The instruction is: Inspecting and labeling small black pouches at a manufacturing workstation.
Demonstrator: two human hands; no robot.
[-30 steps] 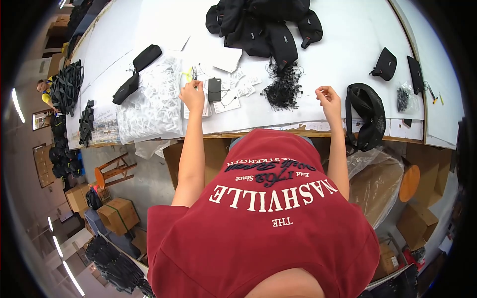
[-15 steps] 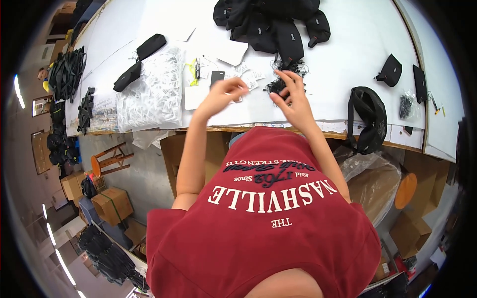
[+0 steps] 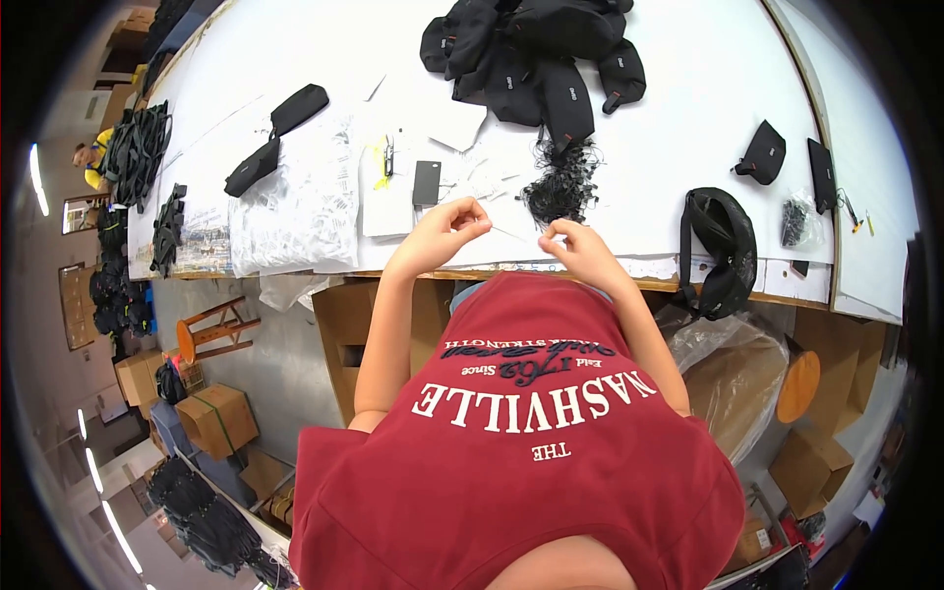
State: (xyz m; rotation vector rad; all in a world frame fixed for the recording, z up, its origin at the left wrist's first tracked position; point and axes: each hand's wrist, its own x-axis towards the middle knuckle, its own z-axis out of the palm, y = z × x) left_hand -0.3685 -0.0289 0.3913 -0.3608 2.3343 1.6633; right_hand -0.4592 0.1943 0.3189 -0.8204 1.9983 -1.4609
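Black looped strings (image 3: 557,189), thin and tangled, are lying heaped on a white-covered worktable (image 3: 678,118), just beyond the right hand (image 3: 584,258), which is drawing back from over them toward the table's near edge. The left hand (image 3: 441,238) is meeting it there, the two facing each other but staying apart. Left thumb and fingertips are pressing together while right fingers are curling toward the thumb; whether either is pinching a string, the view is not clearly showing. That shift is bringing both hands off the heap and closer together. White paper cards (image 3: 388,214) and a flat black rectangular card (image 3: 427,183) are lying beyond the left hand. Small pale marks are dotting the piled black fabric pouches (image 3: 531,44), while large white block lettering is running upside down, easily legible, across the dark red shirt (image 3: 531,492).
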